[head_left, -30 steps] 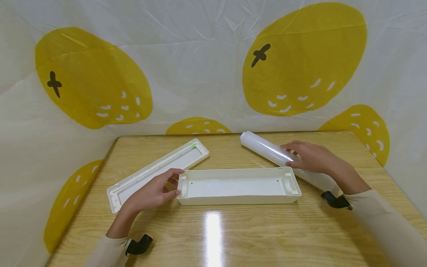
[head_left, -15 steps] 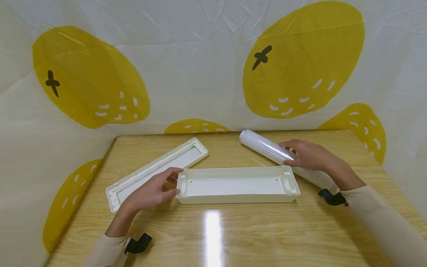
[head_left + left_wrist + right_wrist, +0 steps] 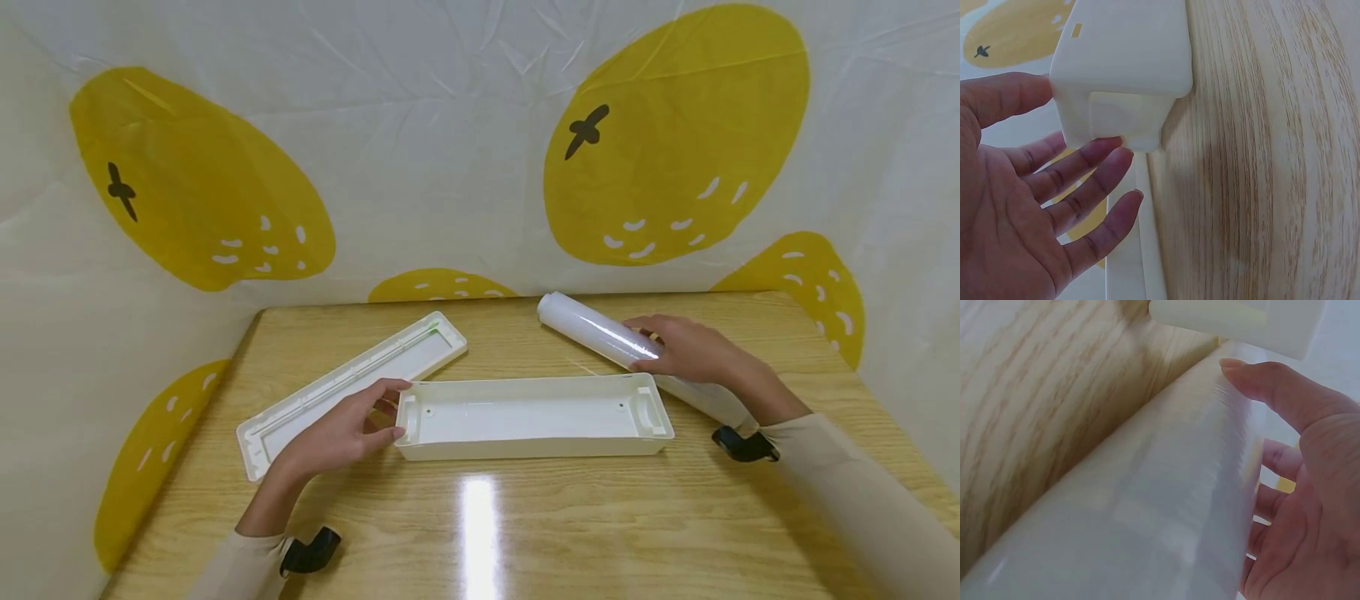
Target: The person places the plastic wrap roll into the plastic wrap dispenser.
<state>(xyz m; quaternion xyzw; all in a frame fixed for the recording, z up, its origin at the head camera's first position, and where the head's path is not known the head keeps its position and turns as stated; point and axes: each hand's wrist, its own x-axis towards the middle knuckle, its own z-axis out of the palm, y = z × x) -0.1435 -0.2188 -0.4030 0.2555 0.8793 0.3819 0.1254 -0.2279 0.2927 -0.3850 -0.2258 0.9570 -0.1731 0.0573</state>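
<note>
An off-white, long plastic box (image 3: 525, 450) lies open side up on the wooden table. My left hand (image 3: 330, 433) holds its left end, thumb at the near corner and fingers at the far one. In the left wrist view the thumb touches the corner of the box (image 3: 1122, 50), with the other fingers spread by its end wall. A roll of cling film (image 3: 592, 325) lies slanted behind the box's right end. My right hand (image 3: 690, 354) grips it from above, thumb on the near side. In the right wrist view the fingers lie along the far side of the roll (image 3: 1135, 487).
A matching white lid (image 3: 390, 358) with a thin green-tipped strip along it lies slanted at the back left, partly behind my left hand. The wooden table (image 3: 600, 525) ends at a pale curtain (image 3: 442, 192) printed with yellow fruit.
</note>
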